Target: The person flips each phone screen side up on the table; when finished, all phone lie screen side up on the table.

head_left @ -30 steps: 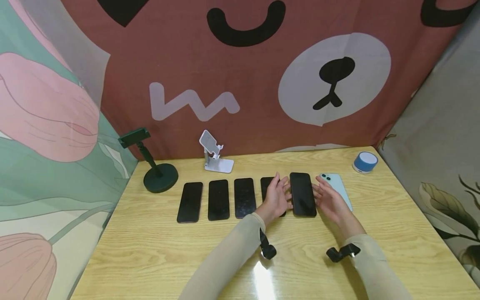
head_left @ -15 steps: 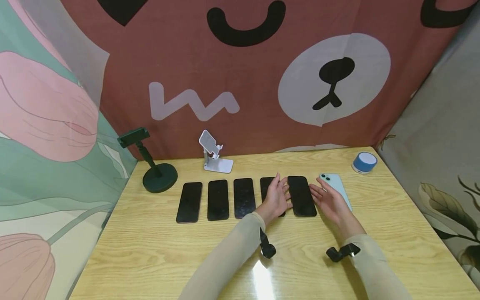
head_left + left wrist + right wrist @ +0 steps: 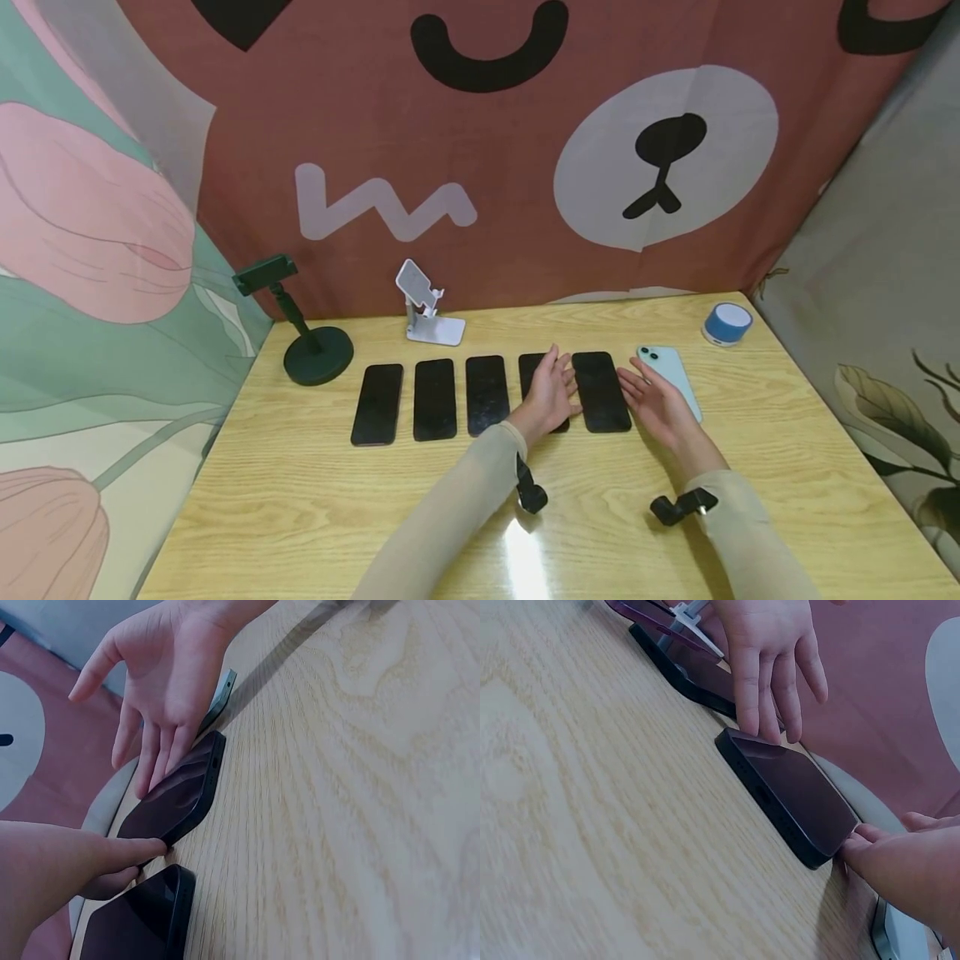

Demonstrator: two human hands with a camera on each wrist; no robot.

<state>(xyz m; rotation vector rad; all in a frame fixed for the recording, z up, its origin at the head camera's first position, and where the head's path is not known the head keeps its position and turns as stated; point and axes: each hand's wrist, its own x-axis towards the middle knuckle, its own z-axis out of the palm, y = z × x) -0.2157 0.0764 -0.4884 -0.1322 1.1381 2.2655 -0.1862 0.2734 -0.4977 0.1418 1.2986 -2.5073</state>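
Observation:
A black phone (image 3: 602,392) lies screen up on the wooden table between my two hands. My left hand (image 3: 548,396) is at its left side with extended fingers, partly covering another dark phone (image 3: 529,365). My right hand (image 3: 662,407) is at the opposite side, palm turned inward and fingers straight, between the black phone and a light blue phone (image 3: 673,377) lying camera side up. In the right wrist view, the right fingertips (image 3: 853,846) touch or nearly touch the edge of the black phone (image 3: 795,791). Neither hand curls around it.
Several dark phones, including the leftmost phone (image 3: 377,404), form a row to the left. Behind them stand a dark green phone stand (image 3: 318,354) and a white phone stand (image 3: 437,331). A blue-and-white cylinder (image 3: 727,325) sits at the back right. Patterned cloth hangs behind the table.
The black phone's far end has shifted slightly left and nearer since one second ago. My right fingertips have moved slightly left with it. My left hand has hardly moved.

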